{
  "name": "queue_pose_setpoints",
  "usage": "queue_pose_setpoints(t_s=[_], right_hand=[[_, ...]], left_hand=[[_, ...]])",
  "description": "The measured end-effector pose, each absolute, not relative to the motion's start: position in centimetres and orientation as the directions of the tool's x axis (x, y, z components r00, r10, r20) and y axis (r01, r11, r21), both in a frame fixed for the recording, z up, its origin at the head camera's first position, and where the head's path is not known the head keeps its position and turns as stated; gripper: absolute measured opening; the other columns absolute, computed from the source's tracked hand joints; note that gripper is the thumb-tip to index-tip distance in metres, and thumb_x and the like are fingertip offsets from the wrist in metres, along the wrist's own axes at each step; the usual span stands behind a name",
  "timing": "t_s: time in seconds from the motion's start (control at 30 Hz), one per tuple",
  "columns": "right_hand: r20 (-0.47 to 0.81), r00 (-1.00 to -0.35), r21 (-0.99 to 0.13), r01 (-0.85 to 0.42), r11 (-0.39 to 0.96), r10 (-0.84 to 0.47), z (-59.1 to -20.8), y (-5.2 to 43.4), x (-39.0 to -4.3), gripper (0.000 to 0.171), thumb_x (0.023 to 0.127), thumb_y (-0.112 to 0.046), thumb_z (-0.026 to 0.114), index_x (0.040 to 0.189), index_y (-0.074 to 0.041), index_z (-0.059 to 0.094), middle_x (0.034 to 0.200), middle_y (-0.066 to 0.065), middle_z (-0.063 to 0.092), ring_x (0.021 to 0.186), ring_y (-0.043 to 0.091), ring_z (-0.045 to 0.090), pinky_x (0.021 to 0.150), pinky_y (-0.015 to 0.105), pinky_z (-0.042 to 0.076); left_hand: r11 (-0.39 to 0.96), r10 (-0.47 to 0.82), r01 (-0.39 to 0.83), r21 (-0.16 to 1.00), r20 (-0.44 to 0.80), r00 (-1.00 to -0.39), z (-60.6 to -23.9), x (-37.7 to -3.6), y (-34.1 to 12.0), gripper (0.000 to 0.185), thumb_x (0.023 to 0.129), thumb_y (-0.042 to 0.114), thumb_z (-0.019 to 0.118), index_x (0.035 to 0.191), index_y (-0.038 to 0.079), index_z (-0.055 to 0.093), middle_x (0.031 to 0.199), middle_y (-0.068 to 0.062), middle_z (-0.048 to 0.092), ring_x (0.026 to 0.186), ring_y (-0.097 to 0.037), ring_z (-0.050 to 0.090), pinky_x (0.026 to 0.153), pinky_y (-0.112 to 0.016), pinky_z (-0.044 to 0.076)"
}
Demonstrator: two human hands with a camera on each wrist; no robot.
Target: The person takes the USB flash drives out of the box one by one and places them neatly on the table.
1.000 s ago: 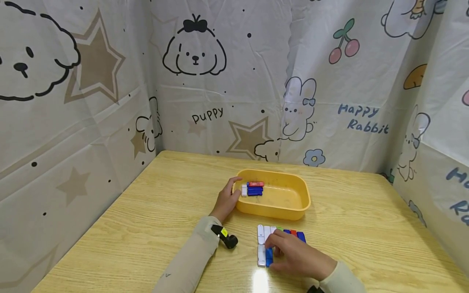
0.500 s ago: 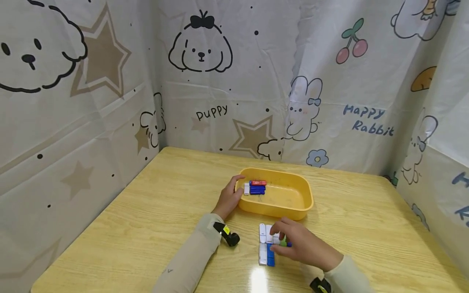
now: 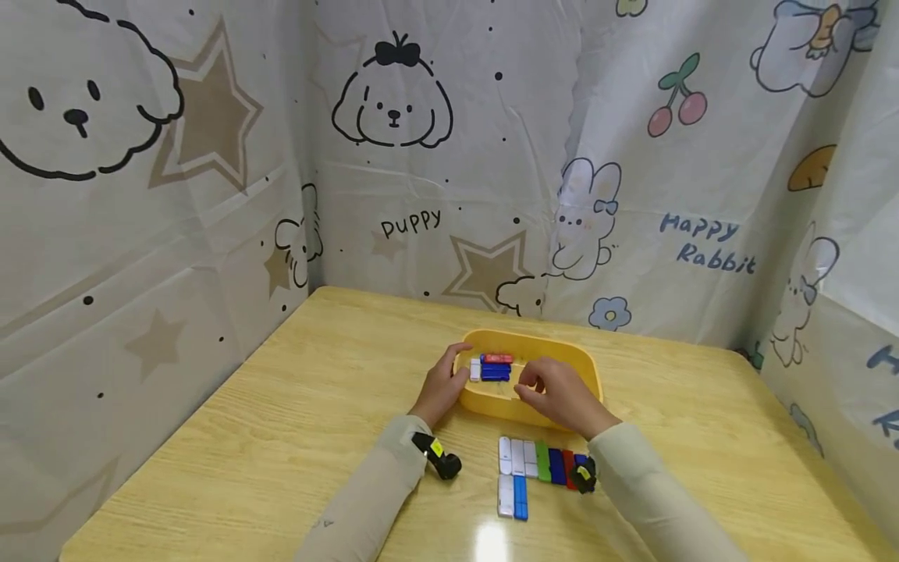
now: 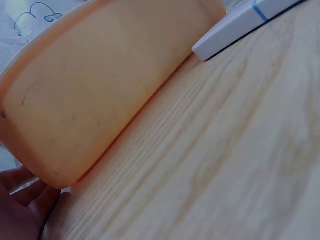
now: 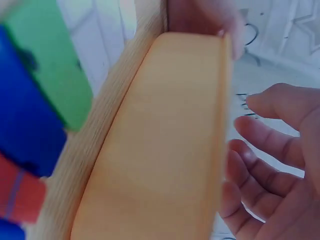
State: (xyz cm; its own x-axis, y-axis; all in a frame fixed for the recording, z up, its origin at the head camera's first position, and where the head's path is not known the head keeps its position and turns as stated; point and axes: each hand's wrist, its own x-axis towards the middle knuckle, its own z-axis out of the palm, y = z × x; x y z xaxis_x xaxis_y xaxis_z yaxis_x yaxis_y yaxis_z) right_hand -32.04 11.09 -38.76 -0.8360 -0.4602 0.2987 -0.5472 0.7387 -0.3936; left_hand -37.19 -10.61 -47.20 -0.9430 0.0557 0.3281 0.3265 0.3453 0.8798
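My left hand holds the left end of a yellow plastic tub; in the left wrist view its fingers touch the tub's outer corner. Over the tub's near wall reaches my right hand, fingers loosely bent, nothing visible in them. Inside the tub, at its left end, lie a red stick, dark blue sticks and a white stick, all small and flat. The right wrist view has the right hand beside the tub's rim.
In front of the tub, similar sticks lie side by side in a row: white ones, a green one, dark blue and red ones. Below its left end sit another white stick and a bright blue stick. A patterned curtain surrounds the table.
My right hand has left the row of sticks and moved up over the tub, uncovering most of the row. The left hand stays at the tub's left end.
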Motion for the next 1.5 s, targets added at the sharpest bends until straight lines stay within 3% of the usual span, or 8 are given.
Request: queue_pose_setpoints(t_s=[0.2, 0.47, 0.67, 0.97, 1.17, 1.37, 1.5], right_hand=[[0.187, -0.890, -0.443, -0.454, 0.773, -0.416, -39.9, 9.3, -34.9, 0.008, 0.086, -0.020, 0.071, 0.085, -0.016, 0.065, 0.078, -0.002, 0.056, 0.072, 0.016, 0.051, 0.066, 0.028, 0.047], [0.175, -0.868, -0.433, -0.491, 0.756, -0.464, -40.9, 7.4, -37.5, 0.029, 0.080, -0.016, 0.077, 0.103, -0.001, 0.066, 0.086, 0.009, 0.063, 0.073, 0.019, 0.053, 0.073, 0.035, 0.049], [0.132, -0.872, -0.440, -0.478, 0.760, -0.472, -42.0, 7.0, -38.8, 0.041, 0.078, -0.018, 0.080, 0.111, 0.000, 0.063, 0.093, 0.011, 0.065, 0.077, 0.019, 0.054, 0.078, 0.036, 0.050], [0.146, -0.855, -0.307, -0.517, 0.799, -0.497, -42.8, 6.3, -39.7, 0.057, 0.079, -0.028, 0.078, 0.124, 0.001, 0.059, 0.116, 0.017, 0.059, 0.100, 0.030, 0.059, 0.094, 0.044, 0.047], [0.166, -0.795, -0.149, -0.604, 0.783, -0.583, -42.2, 5.5, -39.6, 0.049, 0.081, -0.027, 0.076, 0.121, -0.002, 0.063, 0.123, 0.015, 0.061, 0.109, 0.035, 0.054, 0.096, 0.049, 0.044], [0.102, -0.826, -0.097, -0.563, 0.821, -0.554, -42.1, 4.8, -39.4, 0.038, 0.085, -0.036, 0.071, 0.118, -0.017, 0.069, 0.124, 0.002, 0.064, 0.108, 0.033, 0.050, 0.086, 0.053, 0.039], [0.113, -0.827, -0.107, -0.561, 0.821, -0.550, -42.1, 4.5, -39.4, 0.034, 0.084, -0.037, 0.072, 0.113, -0.018, 0.071, 0.118, 0.000, 0.067, 0.107, 0.031, 0.051, 0.084, 0.049, 0.038]], left_hand=[[0.350, 0.078, 0.302, 0.887, 0.294, -0.953, -47.8, -36.9, -10.4, 0.046, 0.089, 0.018, 0.048, 0.135, 0.017, 0.050, 0.145, -0.007, 0.046, 0.128, -0.025, 0.046, 0.107, -0.047, 0.035], [0.342, 0.079, 0.326, 0.881, 0.318, -0.945, -47.9, -36.9, -10.3, 0.046, 0.088, 0.018, 0.049, 0.133, 0.018, 0.051, 0.140, -0.007, 0.050, 0.113, -0.024, 0.050, 0.102, -0.046, 0.039], [0.336, 0.075, 0.341, 0.878, 0.336, -0.939, -48.0, -36.8, -9.6, 0.044, 0.088, 0.018, 0.049, 0.132, 0.019, 0.053, 0.133, -0.008, 0.055, 0.103, -0.024, 0.049, 0.095, -0.042, 0.040], [0.358, 0.073, 0.330, 0.873, 0.326, -0.943, -47.3, -36.8, -9.5, 0.044, 0.089, 0.019, 0.049, 0.132, 0.021, 0.052, 0.141, -0.003, 0.050, 0.120, -0.020, 0.049, 0.105, -0.044, 0.037], [0.357, 0.079, 0.357, 0.863, 0.353, -0.932, -46.9, -36.8, -10.0, 0.044, 0.089, 0.015, 0.048, 0.133, 0.016, 0.051, 0.140, -0.006, 0.050, 0.123, -0.023, 0.049, 0.103, -0.047, 0.038], [0.349, 0.075, 0.340, 0.873, 0.336, -0.939, -47.0, -36.8, -10.5, 0.043, 0.090, 0.015, 0.048, 0.133, 0.016, 0.051, 0.142, -0.007, 0.049, 0.130, -0.024, 0.045, 0.106, -0.048, 0.035], [0.351, 0.070, 0.330, 0.876, 0.327, -0.942, -47.0, -36.8, -10.8, 0.044, 0.089, 0.016, 0.048, 0.133, 0.017, 0.051, 0.142, -0.006, 0.049, 0.129, -0.024, 0.045, 0.106, -0.048, 0.036]])
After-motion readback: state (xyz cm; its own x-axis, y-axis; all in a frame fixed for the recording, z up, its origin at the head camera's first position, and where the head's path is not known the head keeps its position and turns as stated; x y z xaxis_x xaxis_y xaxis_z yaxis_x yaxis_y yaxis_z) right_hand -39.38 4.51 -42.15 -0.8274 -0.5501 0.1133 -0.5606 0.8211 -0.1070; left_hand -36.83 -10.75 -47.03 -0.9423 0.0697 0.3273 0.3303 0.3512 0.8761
